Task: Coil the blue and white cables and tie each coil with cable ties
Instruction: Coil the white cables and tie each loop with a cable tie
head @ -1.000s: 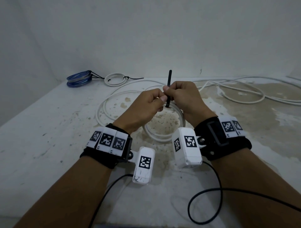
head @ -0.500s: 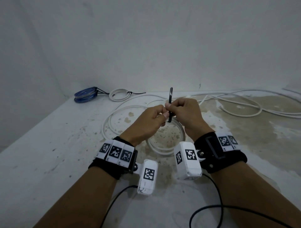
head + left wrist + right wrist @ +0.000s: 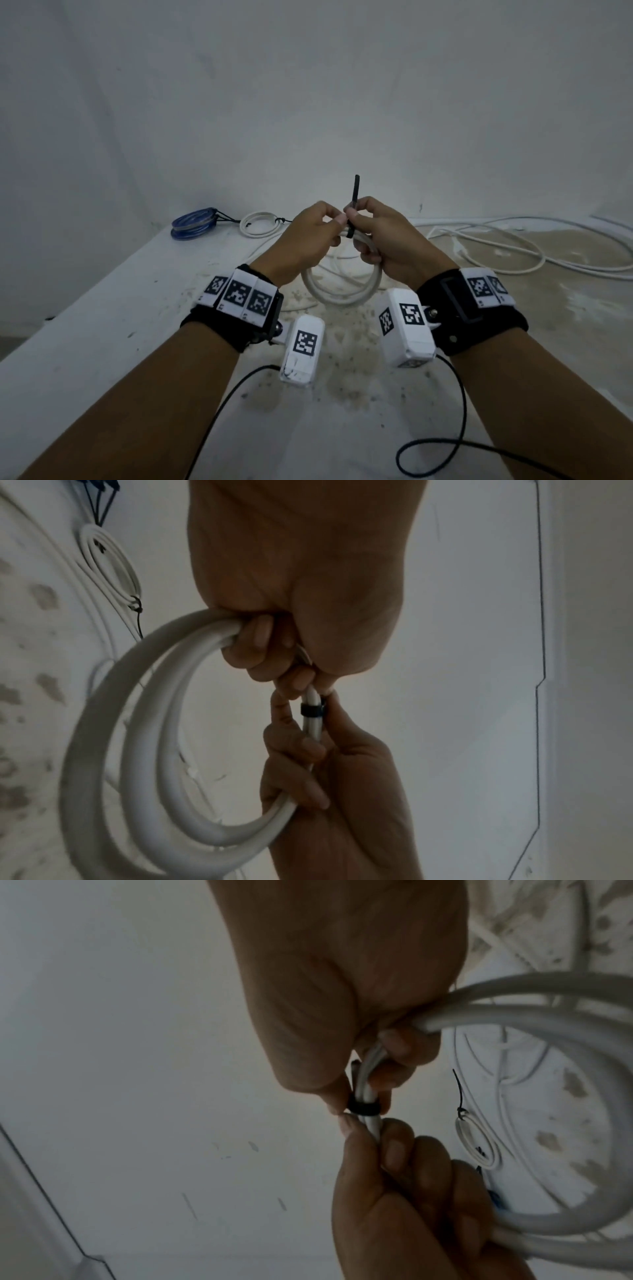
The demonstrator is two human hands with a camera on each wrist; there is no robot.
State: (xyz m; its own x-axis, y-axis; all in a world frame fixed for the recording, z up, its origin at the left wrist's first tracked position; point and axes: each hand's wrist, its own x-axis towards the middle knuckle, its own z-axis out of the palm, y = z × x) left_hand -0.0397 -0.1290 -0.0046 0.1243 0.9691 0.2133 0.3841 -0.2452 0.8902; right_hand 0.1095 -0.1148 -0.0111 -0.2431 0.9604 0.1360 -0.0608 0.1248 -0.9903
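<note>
White stained table point(image 3: 102, 325) under a bare pale wall.

From the head: lifts the white coil point(image 3: 342, 291) clear of the table now, where a second ago it lay flat under the hands. Left hand point(image 3: 301, 246) curled round the strands on one side of the black cable tie point(image 3: 355, 192). Right hand point(image 3: 394, 246) curled round them on the other side, thumb and forefinger pinching the tie near its head. Tail stands straight up. Far back on the left, blue coil point(image 3: 193, 224) and small white coil point(image 3: 258, 224), both already tied. To the right, loose white cable point(image 3: 513, 246), not yet coiled.

From the left wrist: band closed snug round the strands between the two fists, no slack to see. Fingers of both hands wrapped on the cable.

From the right wrist: same tight band, right thumb and fingertip touching it, left thumb just beside.

Means, probably: tie threaded and drawn, this coil almost done. Remains perhaps one last tug, then putting it down.
</note>
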